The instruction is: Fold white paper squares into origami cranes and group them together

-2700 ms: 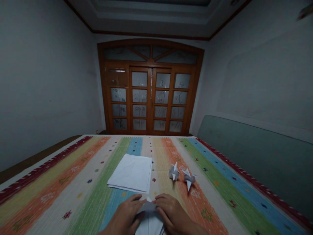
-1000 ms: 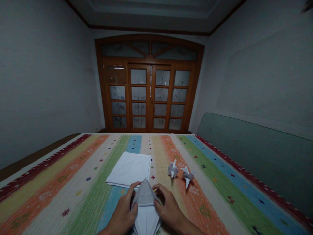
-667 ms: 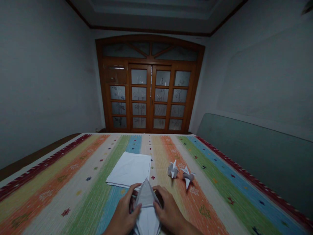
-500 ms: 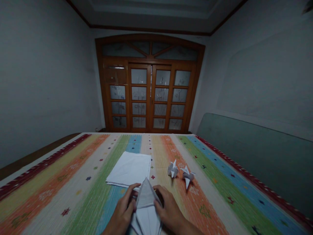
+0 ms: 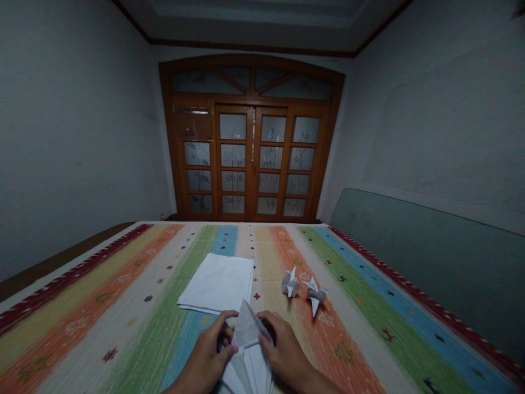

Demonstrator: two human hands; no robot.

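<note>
Between my two hands is a partly folded sheet of white paper (image 5: 247, 326), its pointed tip aimed away from me and its lower flaps spreading toward me. My left hand (image 5: 215, 347) pinches its left edge, thumb on top and fingers curled at the side. From the right, my right hand (image 5: 283, 347) grips the other edge with its thumb laid on the paper. Just beyond lies a stack of white paper sheets (image 5: 219, 282). Two folded paper cranes (image 5: 290, 283) (image 5: 315, 296) stand to the right of the stack.
A striped, patterned tablecloth (image 5: 135, 323) covers the table. A pale green panel (image 5: 410, 230) stands along the right side. Wooden doors with glass panes (image 5: 252, 158) close off the far end of the room.
The left flap of the folded paper has shifted inward, narrowing its left side. My left thumb has moved right onto it. My right hand, the stack and the cranes stay put.
</note>
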